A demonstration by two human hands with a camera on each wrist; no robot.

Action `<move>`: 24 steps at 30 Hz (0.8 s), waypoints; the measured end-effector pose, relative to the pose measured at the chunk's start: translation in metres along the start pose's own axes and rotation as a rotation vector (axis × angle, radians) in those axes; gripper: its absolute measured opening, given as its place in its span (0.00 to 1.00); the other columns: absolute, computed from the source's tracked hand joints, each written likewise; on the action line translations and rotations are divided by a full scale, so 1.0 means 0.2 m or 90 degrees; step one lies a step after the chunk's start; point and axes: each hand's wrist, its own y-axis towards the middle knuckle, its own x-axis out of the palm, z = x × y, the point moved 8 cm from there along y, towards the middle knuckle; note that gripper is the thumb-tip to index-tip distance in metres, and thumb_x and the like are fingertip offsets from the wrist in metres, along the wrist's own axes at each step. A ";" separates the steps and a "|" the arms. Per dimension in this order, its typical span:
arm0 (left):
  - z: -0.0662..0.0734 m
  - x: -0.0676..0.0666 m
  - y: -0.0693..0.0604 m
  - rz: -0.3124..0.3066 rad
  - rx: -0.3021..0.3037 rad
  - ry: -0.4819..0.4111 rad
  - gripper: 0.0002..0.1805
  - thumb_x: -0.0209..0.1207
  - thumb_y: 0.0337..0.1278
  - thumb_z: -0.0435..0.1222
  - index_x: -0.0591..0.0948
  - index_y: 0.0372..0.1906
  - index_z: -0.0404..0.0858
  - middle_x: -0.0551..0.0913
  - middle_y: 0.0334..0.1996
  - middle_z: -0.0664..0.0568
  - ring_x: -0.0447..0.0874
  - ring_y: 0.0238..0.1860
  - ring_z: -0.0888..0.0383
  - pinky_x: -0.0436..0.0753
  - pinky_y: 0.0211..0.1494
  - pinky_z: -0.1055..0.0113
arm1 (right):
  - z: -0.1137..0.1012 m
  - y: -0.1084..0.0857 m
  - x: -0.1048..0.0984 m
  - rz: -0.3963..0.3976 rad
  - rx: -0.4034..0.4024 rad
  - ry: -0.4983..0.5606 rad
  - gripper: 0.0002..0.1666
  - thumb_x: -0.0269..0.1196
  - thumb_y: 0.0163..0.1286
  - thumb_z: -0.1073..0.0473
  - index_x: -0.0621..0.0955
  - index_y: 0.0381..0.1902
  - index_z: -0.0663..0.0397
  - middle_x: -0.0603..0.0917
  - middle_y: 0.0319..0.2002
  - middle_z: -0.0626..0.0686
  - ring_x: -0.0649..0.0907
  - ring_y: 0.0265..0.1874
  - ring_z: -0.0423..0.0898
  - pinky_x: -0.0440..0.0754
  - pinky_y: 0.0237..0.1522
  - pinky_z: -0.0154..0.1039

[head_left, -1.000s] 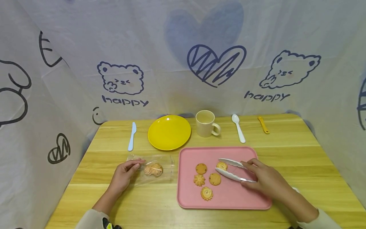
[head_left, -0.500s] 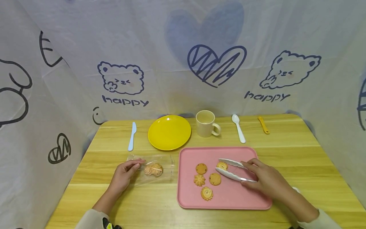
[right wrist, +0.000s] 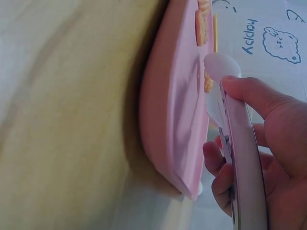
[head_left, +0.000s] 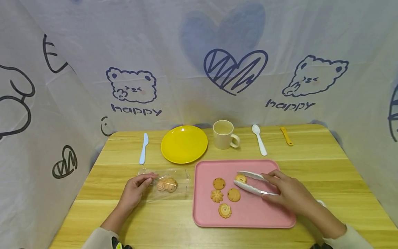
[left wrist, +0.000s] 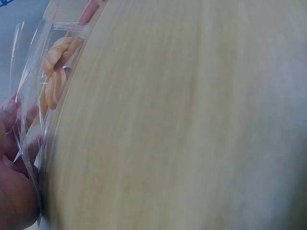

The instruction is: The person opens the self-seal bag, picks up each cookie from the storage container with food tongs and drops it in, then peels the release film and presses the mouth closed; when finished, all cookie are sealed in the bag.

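My right hand (head_left: 290,193) grips a pair of white-tipped tongs (head_left: 252,188) over the pink tray (head_left: 264,216). The tongs' two arms stand on either side of a swirled cookie (head_left: 240,178); whether they touch it I cannot tell. Several other cookies lie to the left on the tray, among them a ring-shaped cookie (head_left: 225,210) and a round cookie (head_left: 234,194). My left hand (head_left: 133,190) pinches the left end of a clear plastic bag (head_left: 181,188), which lies on the table with cookies (head_left: 168,185) inside. In the left wrist view the fingers (left wrist: 9,115) show through the plastic.
Along the table's back stand or lie a blue knife (head_left: 143,148), a yellow plate (head_left: 184,144), a beige mug (head_left: 222,135), a white spoon (head_left: 259,140) and a small yellow utensil (head_left: 286,136). A printed white cloth (head_left: 186,69) hangs behind the table (head_left: 168,228).
The tongs and my right hand have shifted very slightly, with the tips a touch farther left and back around the swirled cookie. My left hand and the bag have not moved.
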 end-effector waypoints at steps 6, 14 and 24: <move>0.00 0.00 0.00 0.001 0.003 -0.005 0.13 0.57 0.75 0.31 0.85 0.53 0.26 0.85 0.56 0.32 0.76 0.62 0.74 0.75 0.64 0.81 | -0.02 0.03 -0.02 0.007 -0.013 -0.002 0.38 0.75 0.62 0.40 0.82 0.66 0.49 0.80 0.52 0.43 0.68 0.25 0.31 0.69 0.27 0.31; -0.01 -0.01 0.01 -0.005 0.007 -0.004 0.14 0.57 0.76 0.32 0.85 0.54 0.26 0.84 0.57 0.33 0.76 0.63 0.74 0.75 0.64 0.81 | -0.08 0.09 0.00 -0.005 -0.029 0.006 0.37 0.75 0.62 0.41 0.82 0.66 0.50 0.81 0.51 0.45 0.69 0.26 0.31 0.70 0.29 0.31; -0.02 -0.01 0.01 -0.007 -0.003 -0.004 0.14 0.57 0.76 0.34 0.85 0.54 0.28 0.84 0.57 0.33 0.75 0.63 0.74 0.74 0.65 0.82 | -0.19 0.20 0.03 -0.027 -0.056 0.009 0.39 0.76 0.61 0.42 0.81 0.68 0.50 0.81 0.51 0.45 0.68 0.25 0.31 0.68 0.26 0.30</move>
